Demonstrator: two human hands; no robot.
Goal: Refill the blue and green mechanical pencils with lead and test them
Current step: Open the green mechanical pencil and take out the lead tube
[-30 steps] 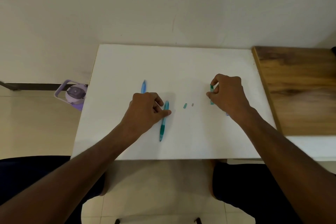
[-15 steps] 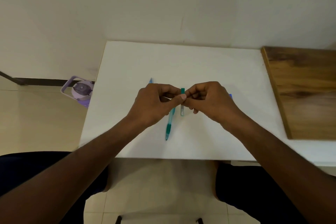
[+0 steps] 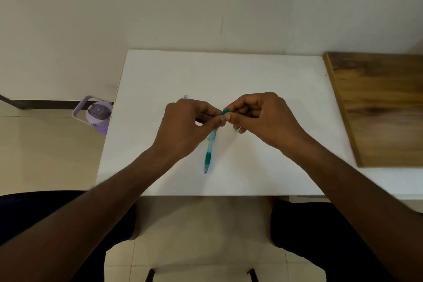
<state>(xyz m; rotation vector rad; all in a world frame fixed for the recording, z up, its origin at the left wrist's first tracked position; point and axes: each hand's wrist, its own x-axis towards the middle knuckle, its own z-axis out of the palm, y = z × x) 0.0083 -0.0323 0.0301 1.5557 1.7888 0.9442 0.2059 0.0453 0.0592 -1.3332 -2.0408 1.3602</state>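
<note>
Both hands meet over the middle of the white table [image 3: 251, 71]. The left hand [image 3: 183, 130] has its fingers curled round the upper part of the green pencil [image 3: 209, 151], whose tip points back toward the person and hangs just above the tabletop, the barrel slanting up into the fingers. The right hand [image 3: 263, 119] is curled too, its thumb and forefinger pinching a small green cap [image 3: 225, 111] right at the top end of the pencil, where the two hands touch. Whether the right hand holds anything more inside its curled fingers cannot be told. The blue pencil [image 3: 185, 97] lies on the table behind the left hand, only its far end showing. A wooden board [image 3: 384, 103] sits at the table's right side, and a purple bottle [image 3: 97, 113] stands on the floor to the left.
</note>
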